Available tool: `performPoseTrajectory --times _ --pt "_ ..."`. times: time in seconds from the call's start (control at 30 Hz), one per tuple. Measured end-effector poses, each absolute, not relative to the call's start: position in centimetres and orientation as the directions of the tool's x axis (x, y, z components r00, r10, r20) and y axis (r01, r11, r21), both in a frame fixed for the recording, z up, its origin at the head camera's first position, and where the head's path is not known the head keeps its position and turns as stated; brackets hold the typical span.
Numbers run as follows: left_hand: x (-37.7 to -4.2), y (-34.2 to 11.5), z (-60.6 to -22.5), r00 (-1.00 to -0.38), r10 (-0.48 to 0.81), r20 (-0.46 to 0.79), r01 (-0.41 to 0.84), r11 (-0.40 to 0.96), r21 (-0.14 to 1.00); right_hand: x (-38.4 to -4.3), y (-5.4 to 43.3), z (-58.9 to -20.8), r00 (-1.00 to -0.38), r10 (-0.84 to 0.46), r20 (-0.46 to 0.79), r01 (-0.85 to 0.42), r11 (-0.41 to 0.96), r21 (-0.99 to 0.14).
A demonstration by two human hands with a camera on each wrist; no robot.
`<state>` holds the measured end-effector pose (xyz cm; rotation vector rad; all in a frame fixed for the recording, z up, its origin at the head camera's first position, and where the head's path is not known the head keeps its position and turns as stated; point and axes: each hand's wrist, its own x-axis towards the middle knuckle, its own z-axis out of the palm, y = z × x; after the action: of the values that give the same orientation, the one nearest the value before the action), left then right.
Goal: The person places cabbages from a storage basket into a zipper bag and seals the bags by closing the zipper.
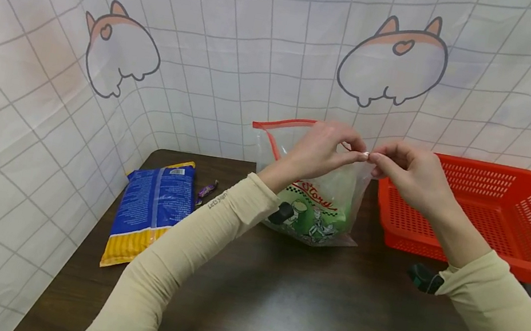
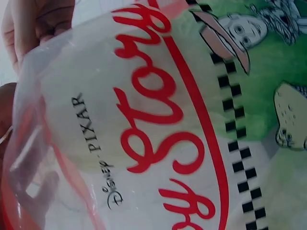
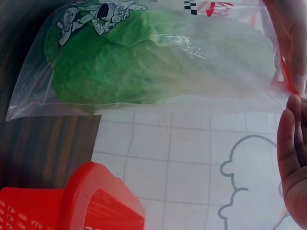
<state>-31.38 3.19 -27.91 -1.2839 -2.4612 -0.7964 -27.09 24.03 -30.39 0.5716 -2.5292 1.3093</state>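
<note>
A clear zip bag (image 1: 350,186) with a red seal strip and "Toy Story" print stands on the dark table, with what looks like a leafy green vegetable (image 3: 115,72) inside. Its mouth gapes at the left. My left hand (image 1: 323,147) pinches the rim near the top right corner between thumb and forefinger. Right beside it, my right hand (image 1: 415,172) pinches the corner itself, the fingertips of both hands almost meeting. In the left wrist view the printed front of the bag (image 2: 153,105) fills most of the picture.
A red perforated plastic basket (image 1: 478,254) stands to the right of the bag. On the left lie a blue and yellow packet (image 1: 147,204) and a small purple wrapped sweet (image 1: 206,190). A white gridded cloth (image 1: 241,57) hangs behind the table (image 1: 274,306).
</note>
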Motion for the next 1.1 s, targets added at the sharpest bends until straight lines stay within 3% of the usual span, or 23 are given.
performPoseTrajectory --times 0.33,0.5,1.1 --pt "-31.7 3.1 -27.8 -0.597 0.703 0.385 0.789 0.429 0.439 -26.6 24.2 -30.3 -0.879 -0.244 0.410 -0.474 0.544 -0.692" --pt "-31.5 2.8 -27.3 -0.560 0.731 0.390 0.818 0.414 0.399 -26.1 24.6 -30.2 -0.870 -0.246 0.427 -0.486 0.574 -0.659" --pt "-31.1 1.3 -26.2 -0.559 0.760 0.331 0.827 0.483 0.287 -25.2 25.5 -30.2 -0.881 -0.235 0.409 -0.465 0.585 -0.664"
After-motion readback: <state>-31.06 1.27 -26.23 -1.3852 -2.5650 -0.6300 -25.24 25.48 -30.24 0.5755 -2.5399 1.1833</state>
